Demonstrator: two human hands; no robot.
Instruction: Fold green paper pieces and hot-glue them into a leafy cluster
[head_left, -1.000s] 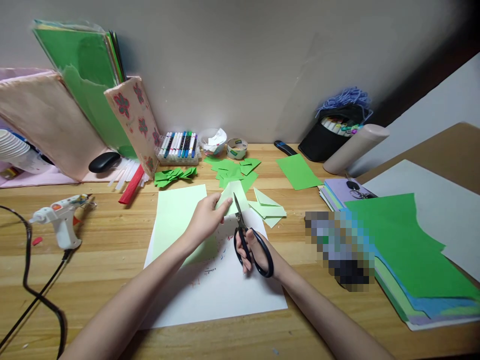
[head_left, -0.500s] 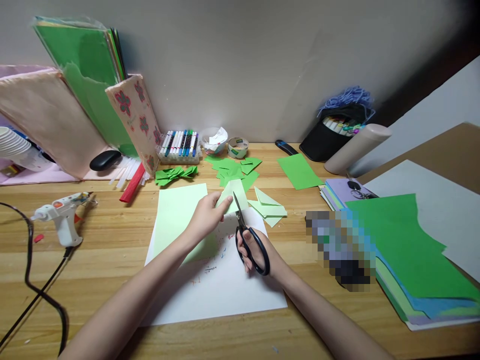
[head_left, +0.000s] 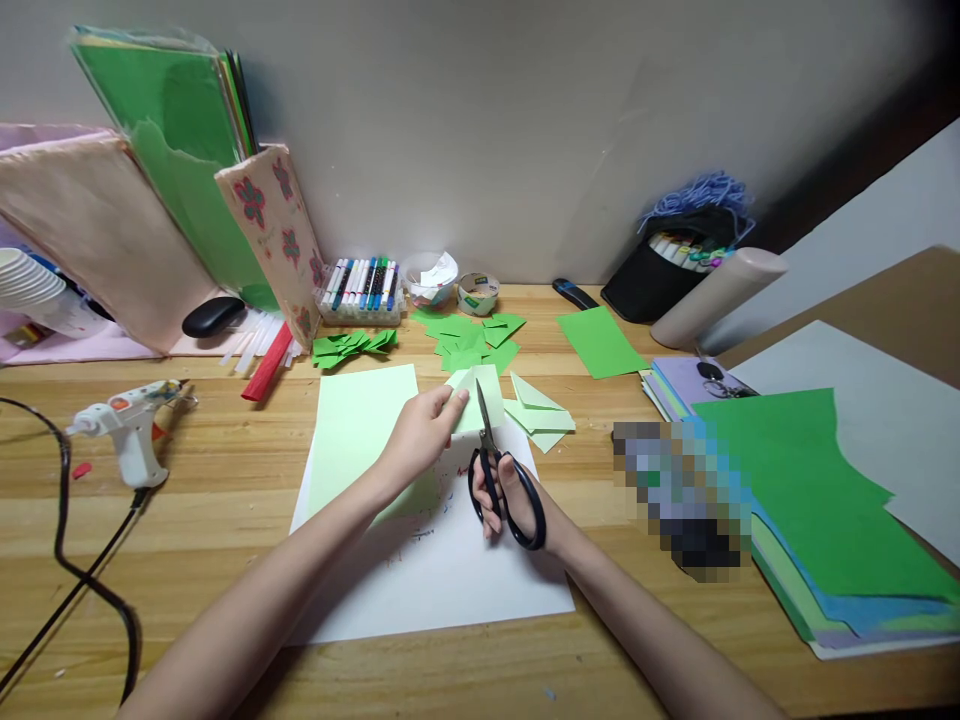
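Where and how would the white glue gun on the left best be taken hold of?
Grip the glue gun by its handle, probably from the near side: the handle juts toward the camera, uncovered, with the black cord leaving its base.

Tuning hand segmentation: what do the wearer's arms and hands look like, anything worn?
Left hand and right hand are ungloved. Left forearm and right forearm are bare: no sleeve, watch or bracelet in view. No rings show, though both hands are partly hidden.
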